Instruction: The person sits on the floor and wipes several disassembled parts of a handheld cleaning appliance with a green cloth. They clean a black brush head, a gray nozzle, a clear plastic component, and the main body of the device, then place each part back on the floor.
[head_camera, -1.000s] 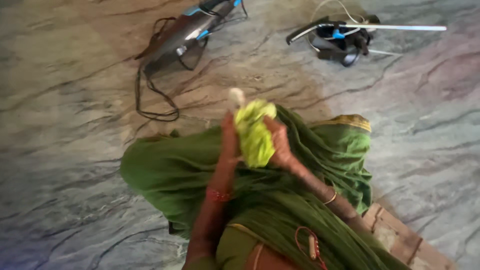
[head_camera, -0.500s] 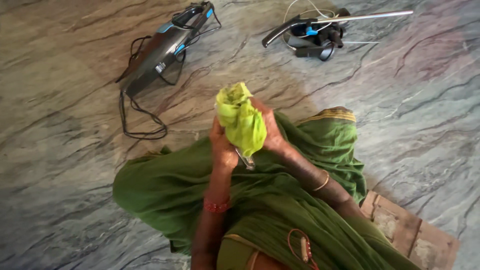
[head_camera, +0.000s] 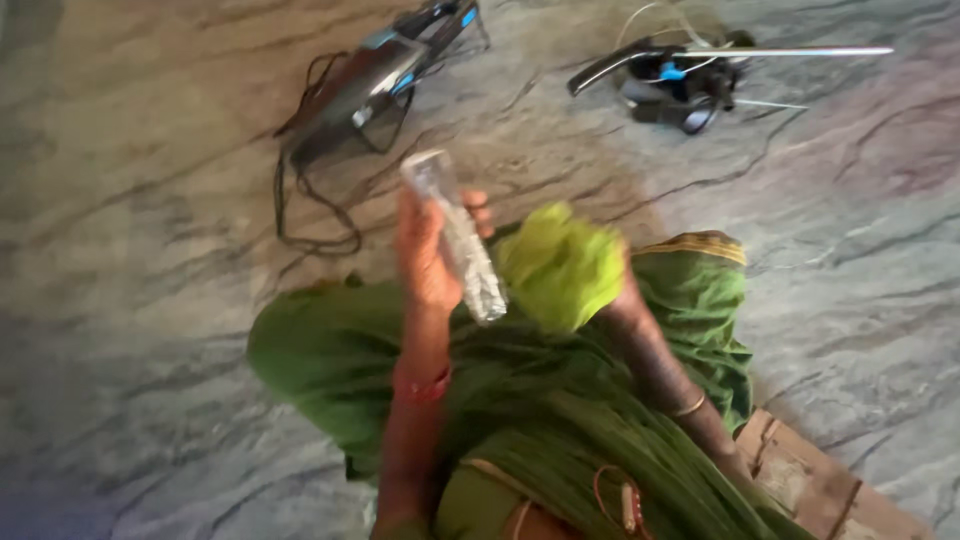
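Clear bottle (head_camera: 455, 240) gripped in left hand (head_camera: 425, 255); right hand (head_camera: 600, 290) hidden under bunched green cloth (head_camera: 560, 265), grip unclear.

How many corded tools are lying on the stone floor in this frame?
2. One dark corded tool lies upper left, above the left hand; the other tool, with a long thin rod, lies upper right. More may lie outside the frame.
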